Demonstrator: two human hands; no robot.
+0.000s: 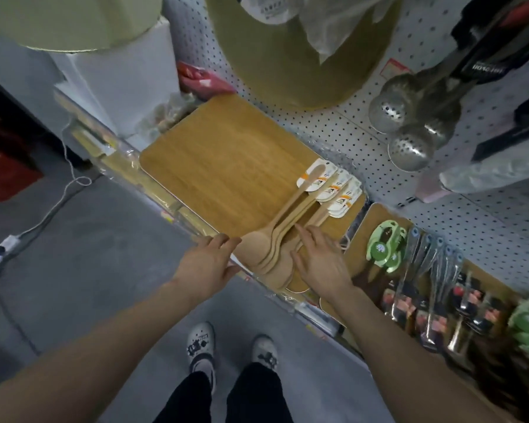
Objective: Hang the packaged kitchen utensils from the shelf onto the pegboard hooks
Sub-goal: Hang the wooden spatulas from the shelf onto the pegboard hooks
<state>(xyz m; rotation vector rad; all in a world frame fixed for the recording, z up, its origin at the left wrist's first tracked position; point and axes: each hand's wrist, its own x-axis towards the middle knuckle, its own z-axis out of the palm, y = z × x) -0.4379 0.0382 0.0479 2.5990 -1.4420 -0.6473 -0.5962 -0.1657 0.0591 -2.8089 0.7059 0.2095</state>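
In the head view, a fanned stack of wooden spoons with white card headers lies on a large wooden board on the shelf; the board is the landmark here. The spoon bowls point toward the person at the board's near right corner, and the card headers lie toward the pegboard behind the board.

The right hand reaches over the spoon bowls with its fingers straight and spread, fingertips touching or just above the handles; it has hold of nothing yet. The left hand hovers at the board's near edge, left of the spoons, fingers loosely extended and empty.

The risk, as I judge it, is the stack itself. The spoons overlap loosely, so lifting one could drag its neighbours off the near edge of the shelf onto the floor. Grasping by the smooth bowl and not the card end could also let the spoon swing or slip, and the hole in the card would be awkward to line up with a hook.

Right of the board lie green-handled utensils and a row of clear-packaged tools, close enough for an elbow to knock. Above the board's far right corner, metal perforated ladles already hang on the pegboard, and a big olive cylinder looms above the board's far edge; both crowd the reach upward. No free hook can be made out.
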